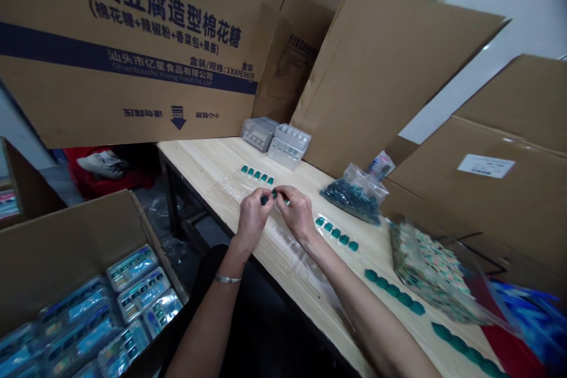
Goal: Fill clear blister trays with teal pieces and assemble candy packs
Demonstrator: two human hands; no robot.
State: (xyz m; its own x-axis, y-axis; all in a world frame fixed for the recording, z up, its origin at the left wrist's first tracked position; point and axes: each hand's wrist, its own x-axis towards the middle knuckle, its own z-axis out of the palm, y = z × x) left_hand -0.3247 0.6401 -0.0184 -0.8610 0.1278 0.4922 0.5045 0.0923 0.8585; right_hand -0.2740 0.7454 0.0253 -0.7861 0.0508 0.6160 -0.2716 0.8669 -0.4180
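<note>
My left hand (253, 214) and my right hand (296, 211) meet over the table, fingertips closed together on a small dark green piece (274, 194). A second dark piece (264, 200) shows between the curled fingers of my left hand. What the pieces are made of is too small to tell. Just beyond my hands lies a short row of green pieces (257, 175) on clear plastic. To the right of my right wrist is another green row (336, 234), also on clear plastic. Clear plastic trays (287, 245) lie partly under my forearms.
Further green rows (394, 291) run down the table (199, 159). Behind them sit a bag of dark teal pieces (354, 194) and a bag of patterned packets (429, 260). Stacked clear trays (287, 146) stand at the back. Large cartons (398, 71) enclose the table; a carton of packed sets (133, 212) is lower left.
</note>
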